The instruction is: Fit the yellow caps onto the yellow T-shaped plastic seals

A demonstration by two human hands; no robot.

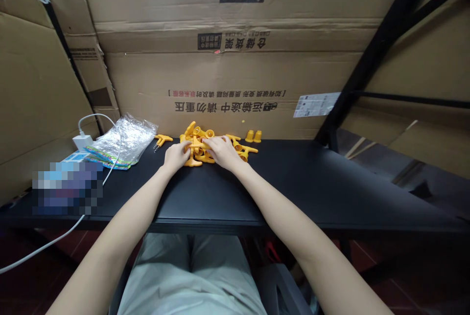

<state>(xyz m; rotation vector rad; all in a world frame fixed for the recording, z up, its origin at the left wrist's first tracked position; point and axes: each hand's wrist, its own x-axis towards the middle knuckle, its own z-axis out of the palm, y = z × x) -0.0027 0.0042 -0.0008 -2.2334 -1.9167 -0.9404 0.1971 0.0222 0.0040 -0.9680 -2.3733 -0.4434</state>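
At the back of the black table lies a pile of yellow plastic corkscrew parts [204,158], T-shaped handles and hollow bell-shaped pieces. Above it, my left hand [176,156] pinches one end of a yellow corkscrew handle [197,144]. Closed at the other end of the same handle is my right hand [223,152], its fingers bent over the pile. Whether a metal spiral hangs below that handle is hidden. Left of the pile lies a separate corkscrew [163,140] with its metal spiral showing. Two yellow bell-shaped pieces [253,136] stand upright to the right, against the cardboard.
Crumpled clear plastic bags [127,135] lie at the back left with colourful printed packets [106,159]. A white charger [82,141] and its cable [55,240] run along the left side. Cardboard [227,70] walls the back; a black metal post [362,73] rises at right.
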